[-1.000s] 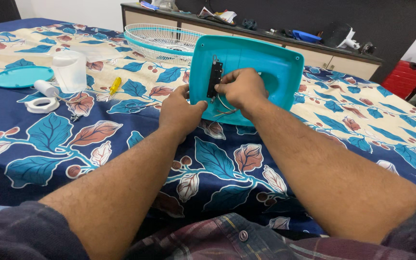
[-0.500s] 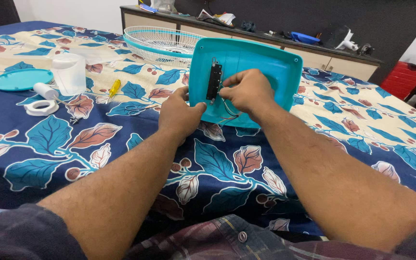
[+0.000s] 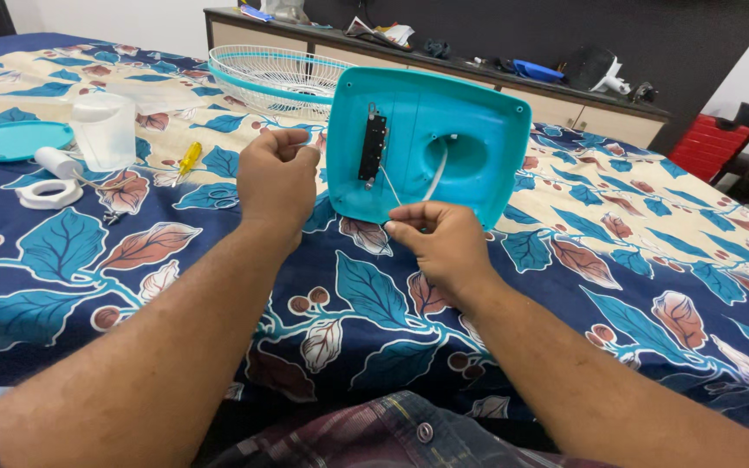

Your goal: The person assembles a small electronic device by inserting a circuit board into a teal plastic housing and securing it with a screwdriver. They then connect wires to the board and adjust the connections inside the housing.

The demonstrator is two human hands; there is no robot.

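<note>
A turquoise base [image 3: 478,147] is steadied on edge by the left hand [image 3: 277,178], clenched at nine o'clock. Thin wires [image 3: 389,186] are pinched by the right hand [image 3: 435,247] at six o'clock; gentle routing seems called for.

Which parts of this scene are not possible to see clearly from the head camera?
- Right hand fingertips: curled, so the grip on the thin wires is unclear.
- Turquoise base front: faces away.
- Left hand palm: turned away.
- Sideboard items: too small.
</note>
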